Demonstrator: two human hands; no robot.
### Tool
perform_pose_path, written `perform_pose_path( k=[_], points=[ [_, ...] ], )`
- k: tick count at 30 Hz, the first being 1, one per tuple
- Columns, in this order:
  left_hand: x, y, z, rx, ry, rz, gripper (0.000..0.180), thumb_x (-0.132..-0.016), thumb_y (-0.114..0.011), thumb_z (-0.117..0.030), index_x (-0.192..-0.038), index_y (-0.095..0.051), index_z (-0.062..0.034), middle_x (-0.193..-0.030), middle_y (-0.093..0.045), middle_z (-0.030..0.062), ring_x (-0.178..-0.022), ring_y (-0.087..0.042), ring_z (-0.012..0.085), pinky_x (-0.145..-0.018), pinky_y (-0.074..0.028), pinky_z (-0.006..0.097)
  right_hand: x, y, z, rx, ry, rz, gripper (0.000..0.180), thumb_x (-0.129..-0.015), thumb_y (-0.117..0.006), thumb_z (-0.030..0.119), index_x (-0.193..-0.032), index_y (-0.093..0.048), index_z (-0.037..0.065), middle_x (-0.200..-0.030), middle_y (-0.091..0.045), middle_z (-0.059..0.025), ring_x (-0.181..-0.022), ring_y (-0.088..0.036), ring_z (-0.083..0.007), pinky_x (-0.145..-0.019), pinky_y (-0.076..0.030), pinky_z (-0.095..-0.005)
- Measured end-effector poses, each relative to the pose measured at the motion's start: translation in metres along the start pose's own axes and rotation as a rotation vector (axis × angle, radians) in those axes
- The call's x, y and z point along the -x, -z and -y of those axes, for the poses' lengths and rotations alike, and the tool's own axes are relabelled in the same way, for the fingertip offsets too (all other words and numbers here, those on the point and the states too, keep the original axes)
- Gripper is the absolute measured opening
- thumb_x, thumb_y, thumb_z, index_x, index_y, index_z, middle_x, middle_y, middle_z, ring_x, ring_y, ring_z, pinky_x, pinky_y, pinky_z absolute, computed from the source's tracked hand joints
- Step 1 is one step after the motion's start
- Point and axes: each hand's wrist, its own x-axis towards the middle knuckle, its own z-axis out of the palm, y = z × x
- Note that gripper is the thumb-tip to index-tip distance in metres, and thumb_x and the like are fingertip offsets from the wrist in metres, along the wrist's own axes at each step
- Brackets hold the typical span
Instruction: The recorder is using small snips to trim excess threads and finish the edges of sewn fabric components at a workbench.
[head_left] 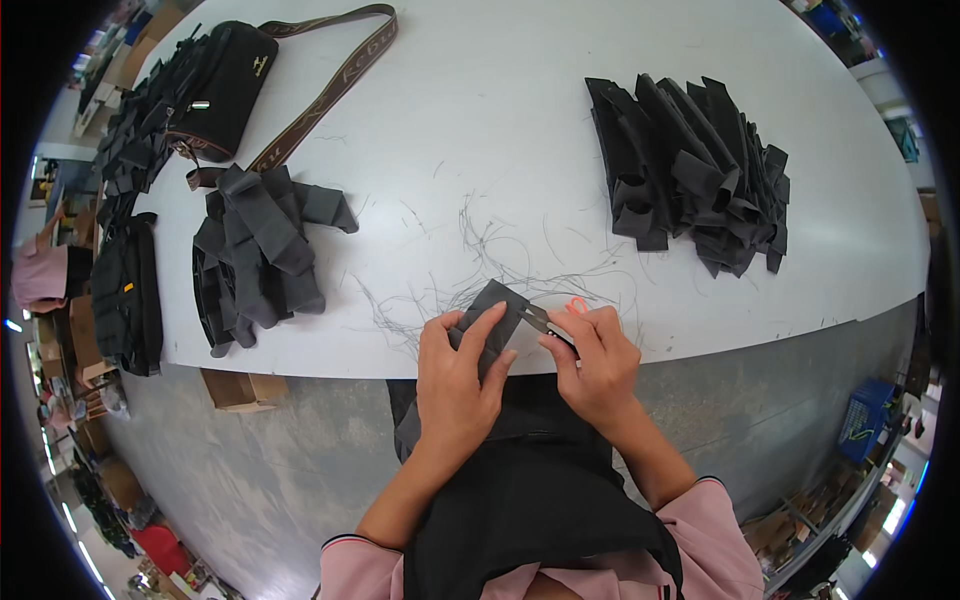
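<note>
My left hand (455,375) pinches a dark grey fabric piece (496,296) at the near edge of the white table, fingers on top of it. Closed around a pair of small thread snips (540,320), my right hand (603,362) brings their blades to the right edge of the fabric. A bit of orange-pink (577,305) shows beside the right fingers. Loose cut threads (490,250) lie scattered over the table just beyond both hands. Whether the blades are closed on a thread is too small to tell.
A heap of dark folded fabric pieces (265,250) lies left, a larger stack (690,170) at far right. Behind the left heap sits a black bag (225,85) with a brown strap (330,90). A cardboard box (245,390) is below the table edge. Another person (42,272) is at far left.
</note>
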Motion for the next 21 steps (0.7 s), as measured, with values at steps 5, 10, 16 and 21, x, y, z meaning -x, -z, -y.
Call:
perform_pose_path(
  k=[5,10,16,21],
  points=[
    [-0.001,-0.005,-0.002,0.025,-0.004,-0.025,0.045,-0.078,-0.068,-0.016,-0.121,-0.056,-0.0136,-0.108,-0.046,0.0195,-0.1,-0.048,0.0344,-0.082,-0.043,0.039,0.001,0.001,-0.006,-0.006,0.036,-0.001,0.024,-0.071,-0.073,0.008,-0.093,-0.063,0.005,-0.071,-0.05,-0.0077,-0.056,-0.053,-0.0209,-0.056,-0.046,-0.03],
    [0.0,-0.006,0.001,0.006,-0.013,-0.019,0.051,-0.077,-0.07,-0.014,-0.124,-0.052,-0.0133,-0.109,-0.046,0.0202,-0.102,-0.048,0.0345,-0.084,-0.042,0.039,-0.004,-0.003,0.0,-0.479,-0.389,-0.028,0.023,-0.072,-0.073,0.007,-0.093,-0.063,0.006,-0.07,-0.048,-0.0009,-0.055,-0.045,-0.0109,-0.056,-0.041,-0.0238],
    [0.002,0.003,0.003,0.846,0.131,0.235,0.079,-0.077,-0.071,-0.015,-0.142,-0.025,-0.0112,-0.124,-0.044,0.0191,-0.106,-0.051,0.0286,-0.091,-0.043,0.035,-0.023,-0.016,-0.008,-1.288,-0.929,0.327,0.015,-0.081,-0.066,0.012,-0.09,-0.057,0.005,-0.066,-0.05,0.007,-0.057,-0.036,-0.0001,-0.049,-0.028,-0.0192],
    [0.008,-0.001,0.024,1.294,0.664,0.494,0.045,-0.093,-0.052,-0.02,-0.13,-0.035,0.0006,-0.107,-0.059,0.0158,-0.085,-0.062,0.0218,-0.08,-0.05,0.033,-0.027,-0.034,-0.004,-1.438,-1.017,0.467,0.018,-0.083,-0.064,0.012,-0.097,-0.057,0.003,-0.074,-0.057,0.0011,-0.06,-0.05,-0.0039,-0.051,-0.037,-0.0197]
  ],
)
